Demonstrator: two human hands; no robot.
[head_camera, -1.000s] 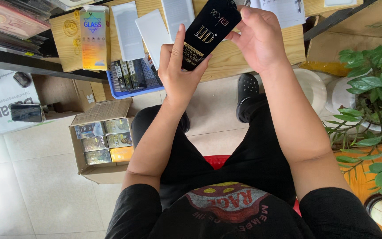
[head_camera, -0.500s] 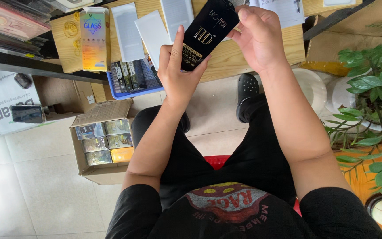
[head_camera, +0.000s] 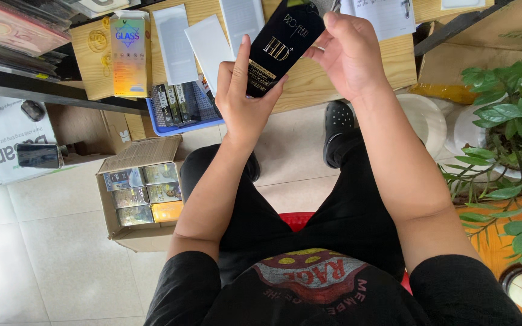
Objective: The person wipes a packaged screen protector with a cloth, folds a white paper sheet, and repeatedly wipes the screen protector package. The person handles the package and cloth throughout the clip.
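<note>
I hold a long flat black packet [head_camera: 285, 42] with gold lettering up in front of me, above a low wooden table [head_camera: 315, 81]. My left hand [head_camera: 246, 99] supports its lower end from beneath, fingers stretched along its back. My right hand [head_camera: 348, 54] grips its upper right edge with fingers curled. White rectangular sleeves [head_camera: 209, 48] lie flat on the table just left of the packet.
A colourful upright box [head_camera: 129, 54] stands on the table's left end. A blue basket [head_camera: 182, 108] of dark packets sits below it. An open cardboard carton [head_camera: 140, 193] of small boxes rests on the tiled floor. A leafy plant [head_camera: 509, 139] is at right.
Both hands and the black packet stay almost in place; the packet has tilted very slightly.
</note>
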